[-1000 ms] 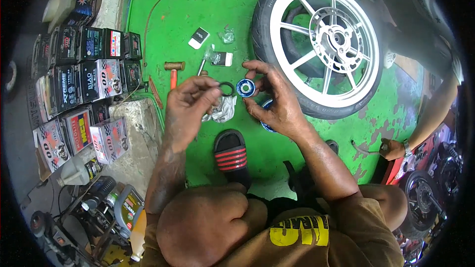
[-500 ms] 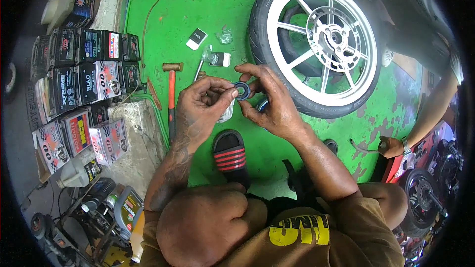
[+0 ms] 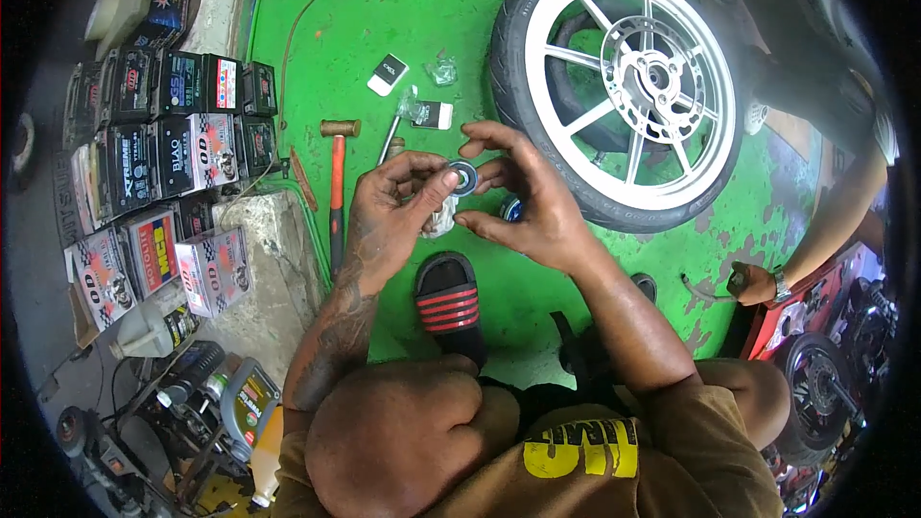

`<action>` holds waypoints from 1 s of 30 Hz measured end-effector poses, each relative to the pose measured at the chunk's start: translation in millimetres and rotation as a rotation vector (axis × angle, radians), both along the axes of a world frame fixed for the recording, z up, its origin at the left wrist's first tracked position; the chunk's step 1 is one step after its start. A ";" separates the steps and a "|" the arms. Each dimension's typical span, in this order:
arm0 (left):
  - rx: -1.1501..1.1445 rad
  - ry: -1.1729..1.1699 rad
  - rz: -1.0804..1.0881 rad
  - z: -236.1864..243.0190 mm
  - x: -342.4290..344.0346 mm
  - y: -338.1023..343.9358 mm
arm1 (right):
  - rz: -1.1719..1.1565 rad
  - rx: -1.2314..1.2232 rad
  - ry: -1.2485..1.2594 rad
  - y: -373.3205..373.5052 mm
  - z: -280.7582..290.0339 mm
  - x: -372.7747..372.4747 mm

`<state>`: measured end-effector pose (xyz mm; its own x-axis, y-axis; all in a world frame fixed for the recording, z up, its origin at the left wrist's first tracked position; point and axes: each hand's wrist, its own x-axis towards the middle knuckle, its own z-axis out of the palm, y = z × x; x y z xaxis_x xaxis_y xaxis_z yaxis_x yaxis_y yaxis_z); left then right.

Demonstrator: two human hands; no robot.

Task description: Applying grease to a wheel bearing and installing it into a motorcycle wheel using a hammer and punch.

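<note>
My left hand (image 3: 398, 206) pinches a small ring-shaped bearing (image 3: 464, 177) with dark seal and metal rim between thumb and fingertips. Just right of it, my right hand (image 3: 532, 197) has its fingers spread and curved around the bearing's side, the thumb apart from the index finger. A middle fingertip comes close to the ring; whether it touches I cannot tell. Under my right hand shows part of a round blue object (image 3: 511, 208). Something white and crumpled (image 3: 441, 218) lies below my left fingers, partly hidden.
A white spoked wheel with tyre (image 3: 614, 96) lies at far right, beside another person's arm (image 3: 835, 221). On the green floor are a red-handled hammer (image 3: 338, 182), a metal rod (image 3: 391, 134) and small boxes (image 3: 388, 75). Stacked batteries (image 3: 158, 134) stand at left.
The bearing has tilted in my left fingers, showing more of its face. My right thumb and fingers have come away from it and opened wider. The view has shifted slightly.
</note>
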<state>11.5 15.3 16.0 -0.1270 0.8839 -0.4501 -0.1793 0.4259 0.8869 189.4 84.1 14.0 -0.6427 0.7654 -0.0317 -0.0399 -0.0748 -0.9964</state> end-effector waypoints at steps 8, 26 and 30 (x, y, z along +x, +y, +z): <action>0.044 0.102 0.028 4.7 -2.1 1.6 | 0.024 -0.482 0.056 5.8 -17.6 4.1; -0.012 -0.002 0.120 -5.3 3.5 -3.5 | -0.088 -0.443 0.007 -0.9 -22.8 -1.8; 0.024 0.018 0.065 -9.4 1.0 -9.5 | -0.074 -0.426 0.023 1.6 -21.3 -2.9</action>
<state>12.5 5.8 6.6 -0.1920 0.8842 -0.4258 -0.1900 0.3921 0.9001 186.5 85.7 -7.3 -0.5911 0.7308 -0.3415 -0.0819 -0.4756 -0.8758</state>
